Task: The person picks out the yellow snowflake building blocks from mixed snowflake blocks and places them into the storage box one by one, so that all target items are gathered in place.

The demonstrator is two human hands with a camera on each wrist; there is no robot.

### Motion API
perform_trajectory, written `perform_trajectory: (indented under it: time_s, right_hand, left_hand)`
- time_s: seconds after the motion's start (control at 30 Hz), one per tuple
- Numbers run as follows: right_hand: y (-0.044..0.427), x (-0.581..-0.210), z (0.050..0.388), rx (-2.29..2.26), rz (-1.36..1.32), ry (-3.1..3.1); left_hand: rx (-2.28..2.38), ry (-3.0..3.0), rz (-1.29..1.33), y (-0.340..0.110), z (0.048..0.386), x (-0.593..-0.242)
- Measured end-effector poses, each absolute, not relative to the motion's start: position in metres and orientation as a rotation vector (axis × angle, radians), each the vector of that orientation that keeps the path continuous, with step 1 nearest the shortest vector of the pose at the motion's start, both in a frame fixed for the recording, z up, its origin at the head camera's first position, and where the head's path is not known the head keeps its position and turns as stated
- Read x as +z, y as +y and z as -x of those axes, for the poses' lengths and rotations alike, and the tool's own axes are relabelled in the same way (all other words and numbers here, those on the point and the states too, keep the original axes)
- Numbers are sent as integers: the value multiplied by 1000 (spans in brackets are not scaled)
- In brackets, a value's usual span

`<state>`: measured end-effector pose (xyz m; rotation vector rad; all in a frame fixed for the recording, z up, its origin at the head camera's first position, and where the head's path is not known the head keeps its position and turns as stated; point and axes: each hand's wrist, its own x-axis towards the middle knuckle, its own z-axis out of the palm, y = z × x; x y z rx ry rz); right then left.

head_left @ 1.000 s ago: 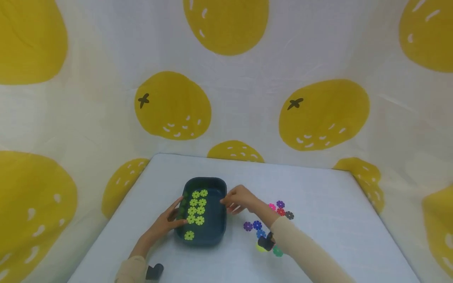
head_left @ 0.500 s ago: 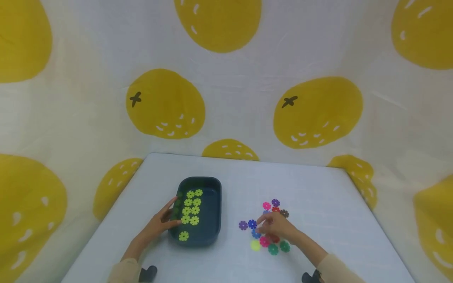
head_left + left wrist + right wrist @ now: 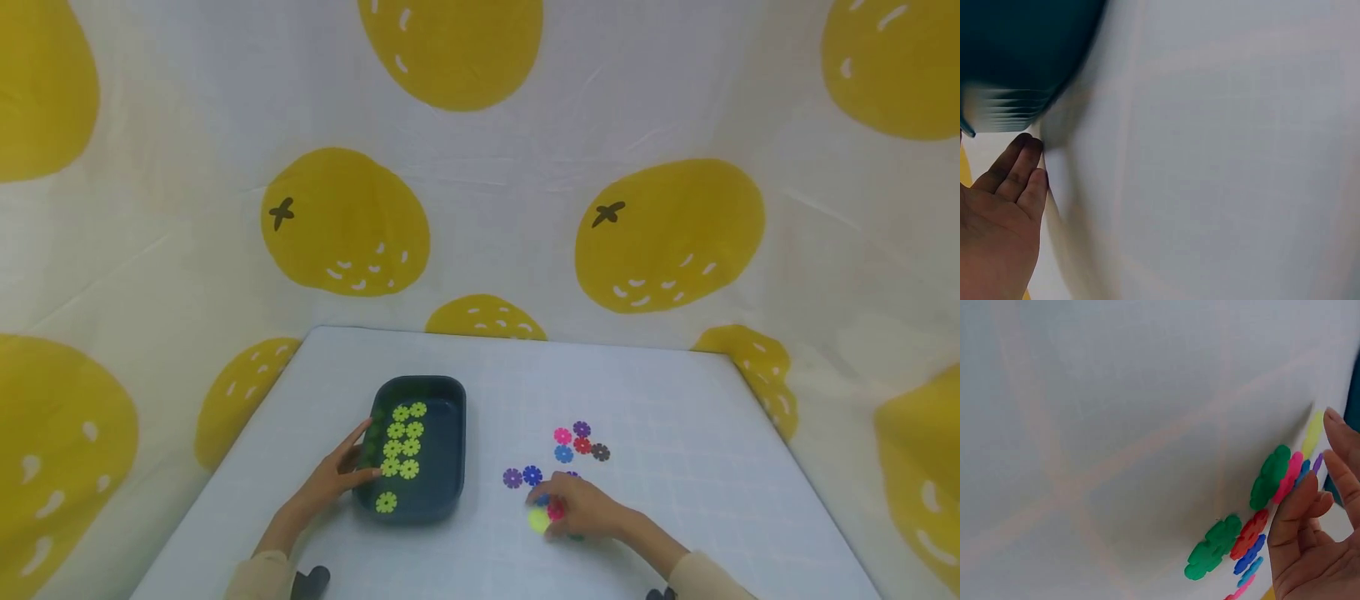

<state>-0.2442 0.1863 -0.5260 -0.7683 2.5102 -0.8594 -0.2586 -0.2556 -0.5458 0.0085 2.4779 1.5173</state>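
Observation:
My left hand (image 3: 330,479) rests against the left side of a dark teal tray (image 3: 442,479), its fingers straight in the left wrist view. Inside the tray, yellow-green flower-shaped discs (image 3: 410,447) lie in two columns, and a lone one (image 3: 386,502) is nearer me. My right hand (image 3: 588,504) hovers low over loose coloured discs, thumb and forefinger apart on either side of a yellow-green disc (image 3: 538,520). A pink disc (image 3: 556,509) is beside it, partly under the hand. In the right wrist view, green (image 3: 1270,477) and red (image 3: 1249,534) discs lie below the fingers.
Purple (image 3: 512,478) and dark blue (image 3: 532,475) discs lie left of the right hand. Farther back is a small group with a red disc (image 3: 582,445) and a dark grey one (image 3: 601,452). A fruit-print cloth (image 3: 487,250) hangs behind the white table (image 3: 645,392).
My right hand has gone from the tray's right rim to the loose discs, then closer to the yellow-green one. My left hand has stayed at the tray. The head view has shifted slightly.

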Motion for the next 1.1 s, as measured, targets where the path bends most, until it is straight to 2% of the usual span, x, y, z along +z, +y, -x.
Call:
perform_trajectory:
  time_s: [1.1]
  right_hand:
    - [189,-540,250,-871,684,2497]
  left_hand:
    - [1511,2461,13,-256,258,-544]
